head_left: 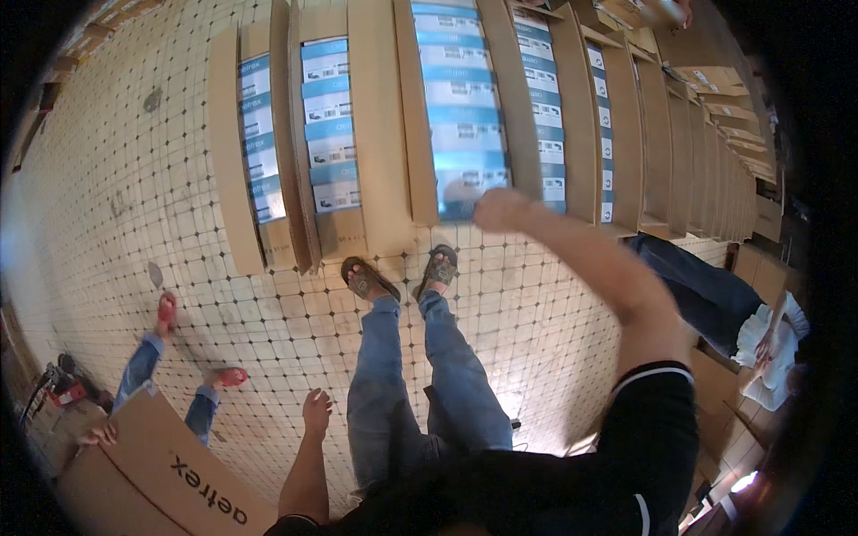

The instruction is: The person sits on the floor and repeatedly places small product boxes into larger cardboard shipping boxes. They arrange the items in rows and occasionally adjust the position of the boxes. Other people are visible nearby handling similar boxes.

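My right hand (502,211) reaches forward over the near end of an open cardboard carton (415,134). Packed in that carton is a row of blue and white shoeboxes (465,134). Motion smears the fingers, so whether they grip the nearest shoebox or only touch it cannot be made out. Down by my left leg hangs my left hand (317,413), its fingers loosely bent and a little apart, with nothing in them.
More open cartons of shoeboxes (329,116) line up on both sides across the tiled floor (295,330). At lower left a person holds a large cardboard carton (170,464). Another person in a white top (769,348) is at the right, beside cardboard boxes (715,393).
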A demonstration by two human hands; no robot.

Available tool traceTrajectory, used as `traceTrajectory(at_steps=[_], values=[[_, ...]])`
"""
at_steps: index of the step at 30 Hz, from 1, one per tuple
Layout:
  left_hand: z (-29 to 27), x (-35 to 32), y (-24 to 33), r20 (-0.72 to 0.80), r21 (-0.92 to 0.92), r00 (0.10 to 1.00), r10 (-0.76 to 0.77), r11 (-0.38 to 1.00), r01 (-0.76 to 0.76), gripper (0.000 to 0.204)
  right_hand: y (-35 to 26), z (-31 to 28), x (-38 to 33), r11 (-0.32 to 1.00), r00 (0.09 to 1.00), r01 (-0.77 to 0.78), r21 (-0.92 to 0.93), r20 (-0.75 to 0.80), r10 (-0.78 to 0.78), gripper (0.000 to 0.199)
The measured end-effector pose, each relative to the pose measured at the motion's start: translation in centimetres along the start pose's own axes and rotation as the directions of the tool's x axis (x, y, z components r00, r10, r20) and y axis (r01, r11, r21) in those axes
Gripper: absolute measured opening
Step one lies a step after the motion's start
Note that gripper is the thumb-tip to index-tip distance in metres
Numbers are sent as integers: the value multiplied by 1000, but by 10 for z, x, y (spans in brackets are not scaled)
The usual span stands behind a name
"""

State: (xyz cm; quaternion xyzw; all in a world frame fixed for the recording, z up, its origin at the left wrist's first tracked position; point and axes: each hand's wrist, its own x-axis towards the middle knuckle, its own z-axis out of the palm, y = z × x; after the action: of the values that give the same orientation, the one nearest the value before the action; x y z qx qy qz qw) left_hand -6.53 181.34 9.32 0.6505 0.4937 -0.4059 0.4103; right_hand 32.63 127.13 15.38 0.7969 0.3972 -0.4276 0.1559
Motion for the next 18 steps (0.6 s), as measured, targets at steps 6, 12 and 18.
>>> traceTrajectory(at_steps=[6,12,18], values=[[41,-8,3,104,21,995,-8,1000,6,40,98,-123,-95,952,905,-254,169,-306,296,39],[68,-4,25,127,-154,986,108,984,-88,40,115,-157,-117,949,874,-266,169,-372,311,44],[59,-10,31,100,-74,992,82,994,-75,41,115,-150,-116,959,854,-234,162,-436,282,44]])
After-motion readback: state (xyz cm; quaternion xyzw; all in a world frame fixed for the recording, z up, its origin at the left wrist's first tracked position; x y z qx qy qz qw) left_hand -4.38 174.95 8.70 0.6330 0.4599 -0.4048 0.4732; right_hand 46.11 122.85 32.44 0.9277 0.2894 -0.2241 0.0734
